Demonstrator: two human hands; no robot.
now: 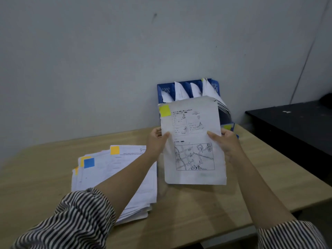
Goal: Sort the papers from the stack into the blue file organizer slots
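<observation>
Both hands hold one worksheet up in front of the blue file organizer.

Left hand and right hand pinch the worksheet by its side edges, yellow sticky tab top left. Blue file organizer stands behind against the wall, apparently four slots with papers. Paper stack lies left on the wooden surface.
</observation>
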